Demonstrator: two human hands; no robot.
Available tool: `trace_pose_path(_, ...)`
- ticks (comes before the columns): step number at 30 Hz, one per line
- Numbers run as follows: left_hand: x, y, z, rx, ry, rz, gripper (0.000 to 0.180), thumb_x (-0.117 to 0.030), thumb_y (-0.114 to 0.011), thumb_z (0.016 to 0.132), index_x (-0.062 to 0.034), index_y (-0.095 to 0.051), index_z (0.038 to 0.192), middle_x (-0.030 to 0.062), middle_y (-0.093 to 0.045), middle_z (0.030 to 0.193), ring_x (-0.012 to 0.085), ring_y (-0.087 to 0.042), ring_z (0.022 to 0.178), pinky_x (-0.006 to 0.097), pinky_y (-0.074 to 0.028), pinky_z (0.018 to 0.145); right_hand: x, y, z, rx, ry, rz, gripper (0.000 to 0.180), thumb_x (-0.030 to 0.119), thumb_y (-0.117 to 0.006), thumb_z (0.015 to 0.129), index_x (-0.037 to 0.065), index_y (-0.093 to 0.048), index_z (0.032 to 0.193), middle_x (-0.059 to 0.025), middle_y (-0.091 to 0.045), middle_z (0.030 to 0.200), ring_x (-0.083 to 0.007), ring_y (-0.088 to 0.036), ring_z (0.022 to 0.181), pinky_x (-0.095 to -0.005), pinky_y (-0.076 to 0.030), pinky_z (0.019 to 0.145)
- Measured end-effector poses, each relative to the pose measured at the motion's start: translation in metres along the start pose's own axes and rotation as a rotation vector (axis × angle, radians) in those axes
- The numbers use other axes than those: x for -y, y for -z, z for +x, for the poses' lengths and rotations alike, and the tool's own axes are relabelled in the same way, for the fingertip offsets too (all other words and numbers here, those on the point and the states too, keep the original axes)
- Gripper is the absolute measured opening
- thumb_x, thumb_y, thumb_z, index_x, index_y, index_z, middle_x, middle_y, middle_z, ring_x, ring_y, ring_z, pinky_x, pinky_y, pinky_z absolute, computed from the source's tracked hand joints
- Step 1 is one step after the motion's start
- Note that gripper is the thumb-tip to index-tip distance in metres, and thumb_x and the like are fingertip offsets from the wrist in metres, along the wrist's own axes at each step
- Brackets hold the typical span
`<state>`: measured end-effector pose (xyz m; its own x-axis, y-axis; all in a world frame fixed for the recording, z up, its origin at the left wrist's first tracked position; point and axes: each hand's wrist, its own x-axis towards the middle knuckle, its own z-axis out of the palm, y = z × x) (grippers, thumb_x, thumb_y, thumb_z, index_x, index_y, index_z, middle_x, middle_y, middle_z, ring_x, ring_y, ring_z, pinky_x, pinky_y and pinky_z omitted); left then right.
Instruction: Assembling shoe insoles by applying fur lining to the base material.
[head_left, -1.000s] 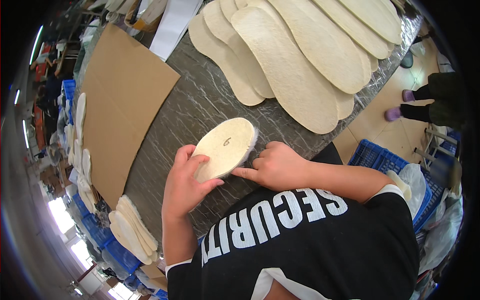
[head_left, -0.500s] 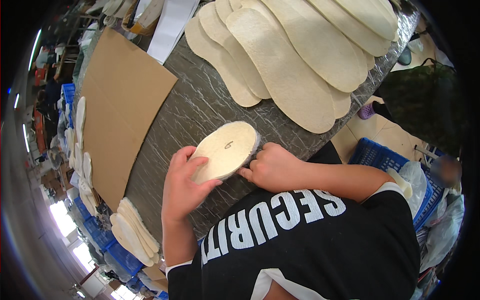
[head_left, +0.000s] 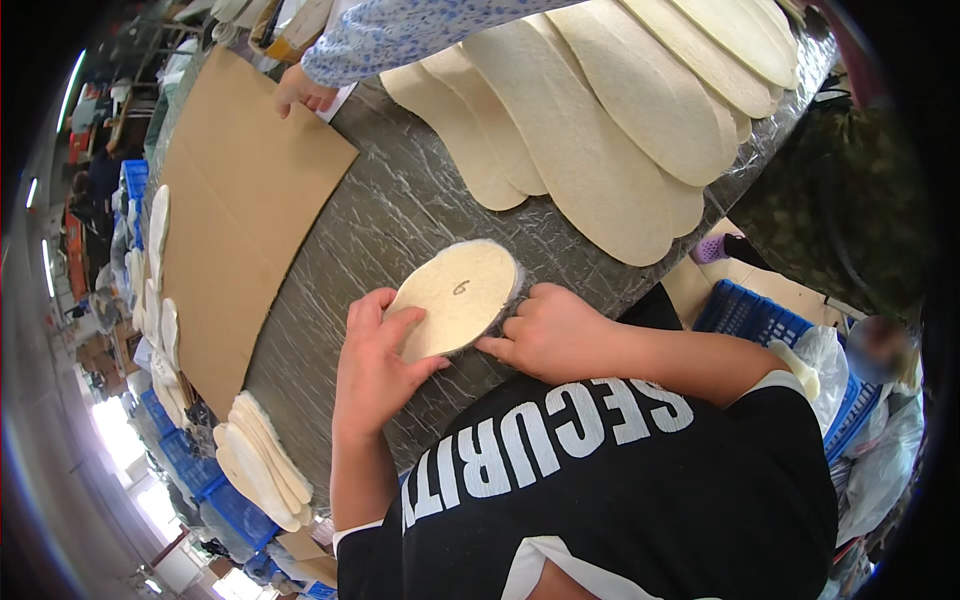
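Observation:
A cream insole (head_left: 458, 295) with a handwritten mark on its face and a fuzzy grey edge is held up over the dark table. My left hand (head_left: 378, 350) grips its left end, fingers on the face and thumb at the near edge. At the right edge, my right hand (head_left: 545, 332) is closed with fingers curled and thumb extended along the insole's rim. Its fingertips are partly hidden behind that edge. Beyond my hands, several large cream insoles (head_left: 570, 140) lie fanned out in overlapping layers.
A co-worker's hand (head_left: 303, 92) in a blue-patterned sleeve (head_left: 400, 40) reaches over the brown cardboard sheet (head_left: 235, 200). Stacked insoles (head_left: 262, 462) sit at the table's left edge. A blue crate (head_left: 752, 318) and plastic bags (head_left: 822, 375) stand at the right.
A co-worker's sleeved arm has come in from the top, its hand now at the cardboard's upper corner. My hands keep their hold on the insole, barely shifted.

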<state>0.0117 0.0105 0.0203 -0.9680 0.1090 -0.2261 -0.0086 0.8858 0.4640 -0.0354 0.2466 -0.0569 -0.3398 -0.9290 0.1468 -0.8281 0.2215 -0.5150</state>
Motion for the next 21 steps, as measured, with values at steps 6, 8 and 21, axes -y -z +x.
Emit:
trace_pose_path(6,0.0,-0.004,0.001,-0.027,-0.033,0.031,0.064,-0.014,-0.091,0.047,-0.0048,-0.067,0.106,0.015,-0.055,0.121,0.0343,-0.051,0.113,0.042,-0.045,0.095,-0.014,0.011,-0.006,-0.247,-0.113,0.111,0.017,0.018,-0.068,0.075,0.01,-0.066,0.091,-0.0055,-0.065,0.084,-0.0237,-0.064,0.08,-0.0402,-0.048,0.068)
trace_pose_path(8,0.002,-0.005,0.0,-0.032,-0.045,0.038,0.065,-0.018,-0.091,0.047,-0.0048,-0.067,0.106,0.0155,-0.055,0.122,0.0348,-0.051,0.113,0.043,-0.045,0.095,-0.017,0.018,0.005,-0.474,-0.173,0.183,0.03,0.014,-0.075,0.068,0.008,-0.064,0.095,-0.011,-0.061,0.101,-0.0282,-0.061,0.092,-0.0423,-0.049,0.076)
trace_pose_path(21,0.026,0.018,-0.039,-0.17,0.226,-0.206,0.048,-0.007,-0.085,0.063,0.0001,-0.064,0.106,0.0088,-0.058,0.115,0.0174,-0.059,0.097,0.03,-0.047,0.075,-0.015,0.029,0.041,-0.031,-0.109,0.198,0.097,0.024,-0.088,0.061,0.01,-0.041,0.145,-0.0177,-0.046,0.139,-0.0342,-0.041,0.133,-0.0475,-0.033,0.109)
